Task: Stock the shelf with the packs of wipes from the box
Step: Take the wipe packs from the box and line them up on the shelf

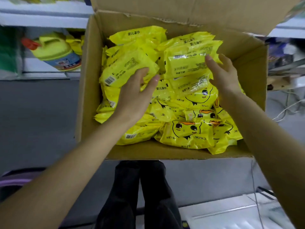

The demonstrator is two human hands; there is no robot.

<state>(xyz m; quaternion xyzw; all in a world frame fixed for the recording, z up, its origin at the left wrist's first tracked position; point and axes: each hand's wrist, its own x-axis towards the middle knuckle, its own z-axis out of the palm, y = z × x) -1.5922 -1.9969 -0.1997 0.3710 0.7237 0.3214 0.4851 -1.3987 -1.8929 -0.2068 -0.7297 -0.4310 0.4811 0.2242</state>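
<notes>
The shelf (41, 19) stands at upper left, apart from the open box (247, 52) filling the centre. Inside, the left hand (135, 95) curls over one pack of wipes (125, 70) and the right hand (226, 75) pinches a wrapped bundle (186, 66) by its end, probably to lift both together.

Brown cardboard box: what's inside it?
Yellow plastic packs of wipes, piled loosely; left hand and right hand each hold one. Lower packs and the floor are covered.

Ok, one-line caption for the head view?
Left hand and right hand each grip yellow wipe packs inside a cardboard box.
</notes>
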